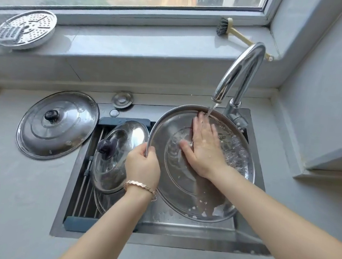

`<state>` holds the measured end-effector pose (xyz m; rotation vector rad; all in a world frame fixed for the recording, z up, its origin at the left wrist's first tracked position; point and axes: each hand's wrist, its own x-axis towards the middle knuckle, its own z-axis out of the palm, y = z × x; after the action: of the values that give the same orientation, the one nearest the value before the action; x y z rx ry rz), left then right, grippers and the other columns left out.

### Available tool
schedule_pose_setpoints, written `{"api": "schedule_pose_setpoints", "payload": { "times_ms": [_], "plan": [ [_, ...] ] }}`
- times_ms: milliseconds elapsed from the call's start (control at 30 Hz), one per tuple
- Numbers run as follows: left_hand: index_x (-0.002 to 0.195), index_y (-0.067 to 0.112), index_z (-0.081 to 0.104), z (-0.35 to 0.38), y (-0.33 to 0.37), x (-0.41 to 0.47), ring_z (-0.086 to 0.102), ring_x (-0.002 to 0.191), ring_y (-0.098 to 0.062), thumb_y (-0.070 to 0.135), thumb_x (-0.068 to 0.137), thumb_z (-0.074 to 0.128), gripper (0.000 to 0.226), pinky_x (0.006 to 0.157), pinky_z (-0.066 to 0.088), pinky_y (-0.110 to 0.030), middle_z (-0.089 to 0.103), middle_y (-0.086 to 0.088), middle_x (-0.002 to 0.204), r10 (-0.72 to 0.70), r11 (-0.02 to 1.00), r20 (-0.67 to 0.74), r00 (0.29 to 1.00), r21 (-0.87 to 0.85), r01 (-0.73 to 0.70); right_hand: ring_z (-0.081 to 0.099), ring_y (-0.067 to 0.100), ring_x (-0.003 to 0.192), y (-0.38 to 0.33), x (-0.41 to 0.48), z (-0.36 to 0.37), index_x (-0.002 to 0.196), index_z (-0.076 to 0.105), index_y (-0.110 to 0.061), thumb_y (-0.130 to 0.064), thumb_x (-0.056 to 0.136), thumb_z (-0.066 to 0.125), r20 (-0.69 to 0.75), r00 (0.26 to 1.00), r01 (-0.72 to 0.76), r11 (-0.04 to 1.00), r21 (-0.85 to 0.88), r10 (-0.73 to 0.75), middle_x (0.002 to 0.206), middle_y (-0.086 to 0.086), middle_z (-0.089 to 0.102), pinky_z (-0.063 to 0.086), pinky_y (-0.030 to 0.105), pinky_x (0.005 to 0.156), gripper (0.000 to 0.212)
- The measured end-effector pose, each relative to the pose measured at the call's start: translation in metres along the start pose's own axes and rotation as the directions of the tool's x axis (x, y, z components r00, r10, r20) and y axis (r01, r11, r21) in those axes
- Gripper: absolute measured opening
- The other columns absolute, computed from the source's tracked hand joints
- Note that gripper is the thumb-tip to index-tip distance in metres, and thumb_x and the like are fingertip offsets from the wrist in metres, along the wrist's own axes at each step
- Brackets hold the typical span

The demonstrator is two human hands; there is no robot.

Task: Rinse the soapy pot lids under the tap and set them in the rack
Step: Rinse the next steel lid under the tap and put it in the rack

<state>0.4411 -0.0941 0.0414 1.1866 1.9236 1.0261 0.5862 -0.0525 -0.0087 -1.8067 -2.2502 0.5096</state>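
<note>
Large lid (181, 185): steel, hollow side up, tilted in the sink (154, 238), under the running tap (243, 69).
Left hand (143, 165): fingers (152, 151) curled round the lid's left rim.
Right hand (203, 149): fingers straight, flat on the lid's inner face.
Rack (84, 196): across the sink's left part, holding a knobbed lid (120, 145).
Desk (11, 197): third lid (57, 124), knob up, left of the sink.
</note>
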Motion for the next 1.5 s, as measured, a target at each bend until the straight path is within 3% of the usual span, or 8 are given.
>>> {"api": "schedule_pose_setpoints", "payload": {
  "times_ms": [133,200,533,833,1033,1200,1333,1500],
  "plan": [
    [0.050,0.011,0.035,0.002,0.004,0.008,0.027,0.046,-0.009,0.002,0.088,0.050,0.041,0.045,0.025,-0.020,0.031,0.001,0.048,0.029,0.998,-0.003,1.000,-0.061,-0.029,0.011,0.017,0.141,-0.029,-0.022,0.014,0.145,0.021,-0.006,-0.048,0.095,0.021,-0.079,0.870,0.488,0.873,-0.012,-0.487,0.153,0.012,0.021,0.005,0.034,0.117,0.065],
    [0.054,0.006,0.039,-0.003,0.000,0.014,0.028,0.048,-0.013,0.003,0.088,0.049,0.036,0.052,0.027,-0.027,0.031,-0.001,0.050,0.031,0.996,-0.026,0.999,-0.089,-0.033,0.014,0.017,0.141,-0.015,-0.026,0.018,0.145,0.022,-0.008,-0.049,0.095,0.025,-0.037,0.843,0.535,0.843,-0.057,-0.537,0.152,0.007,0.020,0.004,0.033,0.116,0.065],
    [0.048,0.018,0.029,-0.011,0.016,0.010,0.026,0.043,-0.010,0.003,0.089,0.048,0.047,0.044,0.023,-0.018,0.026,0.004,0.046,0.190,0.981,-0.055,0.980,-0.036,-0.192,0.008,0.018,0.144,0.018,0.000,-0.004,0.147,0.018,-0.012,-0.049,0.090,0.027,-0.261,0.965,0.029,0.999,0.031,-0.020,0.156,0.005,0.015,0.002,0.033,0.117,0.069],
    [0.070,-0.001,0.058,0.000,0.014,0.011,0.042,0.043,0.002,0.000,0.089,0.048,0.022,0.045,0.029,-0.007,0.034,0.012,0.047,0.202,0.973,-0.291,0.935,-0.045,-0.224,-0.004,0.024,0.145,-0.003,-0.055,0.029,0.148,0.006,-0.002,-0.042,0.098,0.027,0.115,0.934,-0.353,0.924,0.145,0.338,0.157,0.015,-0.004,0.001,0.034,0.119,0.067],
    [0.077,-0.010,0.060,0.005,0.012,0.020,0.040,0.044,-0.001,0.004,0.090,0.047,0.023,0.046,0.027,-0.007,0.056,-0.032,0.067,0.191,0.971,-0.364,0.912,-0.063,-0.229,0.063,0.022,0.109,-0.056,-0.092,0.033,0.113,0.065,-0.005,-0.047,0.097,0.005,-0.033,0.999,0.046,0.978,0.203,-0.040,0.117,0.012,0.066,0.049,0.033,0.092,0.074],
    [0.078,-0.015,0.057,-0.003,0.013,0.029,0.036,0.048,-0.024,0.004,0.089,0.046,0.025,0.045,0.028,-0.013,0.056,-0.038,0.073,0.199,0.971,-0.411,0.890,-0.043,-0.237,0.058,0.014,0.115,-0.018,-0.087,0.026,0.122,0.059,-0.011,-0.029,0.095,0.038,-0.100,0.955,0.295,0.918,0.266,-0.278,0.122,0.002,0.064,0.038,0.033,0.105,0.039],
    [0.085,-0.021,0.056,-0.001,0.012,0.026,0.051,0.078,-0.051,0.005,0.090,0.045,0.028,0.065,0.039,-0.044,0.057,-0.042,0.082,0.210,0.968,-0.447,0.869,-0.027,-0.248,0.063,0.013,0.103,-0.006,-0.079,0.038,0.105,0.069,-0.012,-0.022,0.086,0.048,-0.272,0.945,0.241,0.951,0.194,-0.184,0.109,0.000,0.070,0.033,0.035,0.106,0.030],
    [0.081,-0.018,0.057,-0.006,0.011,0.030,0.047,0.054,-0.038,0.004,0.089,0.046,0.025,0.051,0.035,-0.033,0.055,-0.036,0.069,0.220,0.972,-0.424,0.879,0.017,-0.235,0.057,0.015,0.113,-0.016,-0.093,0.045,0.113,0.063,-0.010,-0.030,0.091,0.047,-0.326,0.880,0.429,0.873,0.232,-0.346,0.119,0.005,0.065,0.039,0.031,0.103,0.034]
  ]
}}
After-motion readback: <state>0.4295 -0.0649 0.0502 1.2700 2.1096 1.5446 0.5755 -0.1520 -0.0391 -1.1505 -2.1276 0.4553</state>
